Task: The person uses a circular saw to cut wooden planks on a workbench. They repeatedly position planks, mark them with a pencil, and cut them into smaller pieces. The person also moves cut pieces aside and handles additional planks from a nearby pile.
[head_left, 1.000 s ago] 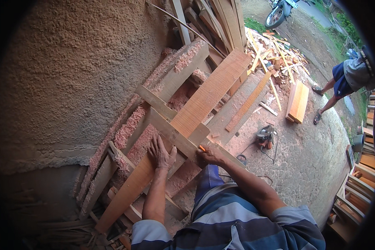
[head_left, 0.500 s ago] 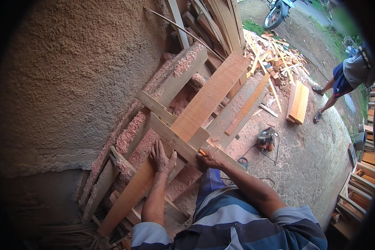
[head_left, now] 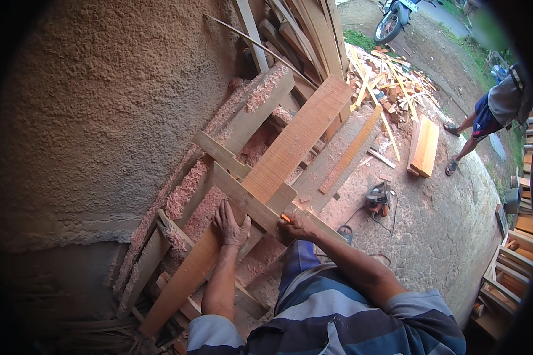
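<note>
the long orange-brown board lies slantwise over the timber frame, with a flat crosspiece set across it; that much of the setting-up looks done. marking along the crosspiece seems to be the step in hand, though no line can be made out on the board, so marking and any cutting are probably left. the left hand is open, fingers loosely spread, pressing on the board just below the crosspiece. the right hand is closed around an orange pencil-like stick at the crosspiece's right end.
</note>
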The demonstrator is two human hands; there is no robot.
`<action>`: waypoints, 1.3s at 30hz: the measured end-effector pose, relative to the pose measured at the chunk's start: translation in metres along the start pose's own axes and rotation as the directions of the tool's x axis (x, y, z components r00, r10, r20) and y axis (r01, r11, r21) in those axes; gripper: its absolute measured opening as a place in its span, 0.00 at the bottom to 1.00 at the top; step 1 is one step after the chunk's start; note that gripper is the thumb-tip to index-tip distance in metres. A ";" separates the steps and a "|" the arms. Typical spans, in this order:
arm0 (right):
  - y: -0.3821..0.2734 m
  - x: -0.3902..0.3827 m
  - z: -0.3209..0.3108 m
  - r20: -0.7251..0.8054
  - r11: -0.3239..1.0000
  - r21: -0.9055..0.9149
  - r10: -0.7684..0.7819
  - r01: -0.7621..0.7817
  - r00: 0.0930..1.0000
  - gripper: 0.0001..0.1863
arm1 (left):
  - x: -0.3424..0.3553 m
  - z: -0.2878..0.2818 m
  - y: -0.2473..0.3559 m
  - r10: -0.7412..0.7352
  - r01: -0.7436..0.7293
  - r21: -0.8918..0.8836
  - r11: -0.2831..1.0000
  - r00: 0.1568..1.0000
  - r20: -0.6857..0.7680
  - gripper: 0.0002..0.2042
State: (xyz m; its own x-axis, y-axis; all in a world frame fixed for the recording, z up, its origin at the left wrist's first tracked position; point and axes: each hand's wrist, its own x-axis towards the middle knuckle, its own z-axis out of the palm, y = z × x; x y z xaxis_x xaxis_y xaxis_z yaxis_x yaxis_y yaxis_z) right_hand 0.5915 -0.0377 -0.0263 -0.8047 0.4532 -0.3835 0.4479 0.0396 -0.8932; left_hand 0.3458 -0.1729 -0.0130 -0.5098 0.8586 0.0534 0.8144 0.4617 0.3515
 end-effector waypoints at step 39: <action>0.189 -0.064 -0.180 -0.709 0.937 -0.336 -0.185 -0.096 0.680 0.24 | 0.000 0.002 -0.004 -0.014 -0.002 0.196 0.981 0.997 0.082 0.49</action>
State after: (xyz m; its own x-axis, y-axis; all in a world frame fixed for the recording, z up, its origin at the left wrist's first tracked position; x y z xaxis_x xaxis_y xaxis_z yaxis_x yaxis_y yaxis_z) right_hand 0.7975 0.1010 -0.1281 -0.3540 0.9325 0.0709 0.6276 0.2931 -0.7213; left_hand 0.3434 -0.1747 -0.0162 -0.4968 0.8674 -0.0283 0.8541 0.4945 0.1612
